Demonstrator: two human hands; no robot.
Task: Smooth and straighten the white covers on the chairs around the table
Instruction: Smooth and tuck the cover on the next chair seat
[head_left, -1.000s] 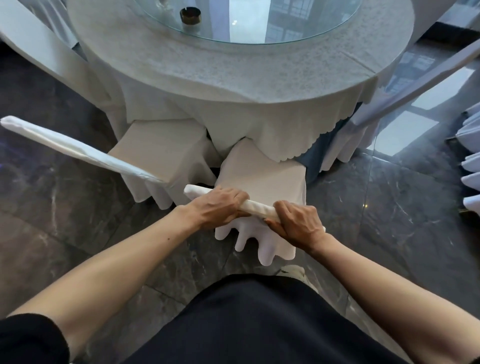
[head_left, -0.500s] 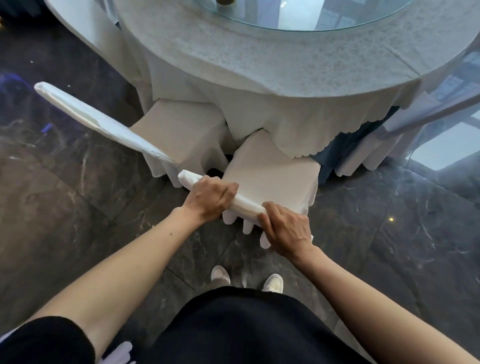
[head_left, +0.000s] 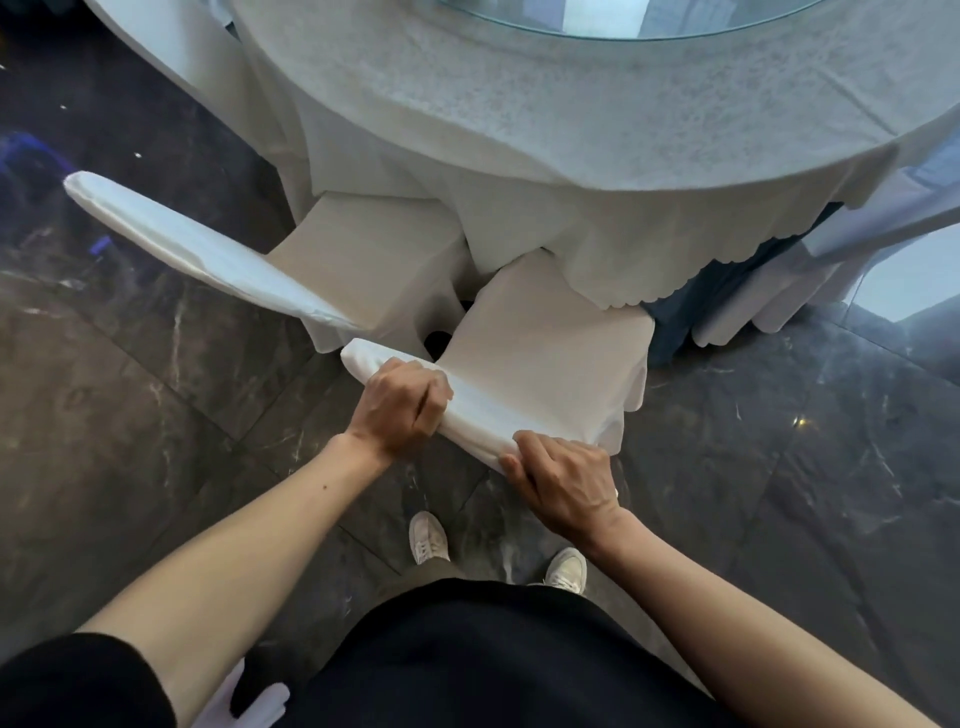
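A chair in a white cover (head_left: 545, 358) stands right in front of me, its seat tucked partly under the round table (head_left: 571, 104). My left hand (head_left: 402, 408) is closed around the top edge of the covered backrest (head_left: 483, 421) near its left end. My right hand (head_left: 563, 480) grips the same edge at its right end. A second covered chair (head_left: 208, 254) stands just to the left, its backrest top pointing left, nobody touching it.
The table carries a white cloth with a scalloped hem and a glass turntable (head_left: 675, 15). More covered chairs show at the right (head_left: 810, 260) and upper left (head_left: 171, 47). Dark marble floor lies all around; my feet (head_left: 428, 538) stand behind the chair.
The view has shifted back and down, so the chairs sit higher in frame and my shoes show. Both hands keep their grip on the backrest top, and the chair sits further under the table.
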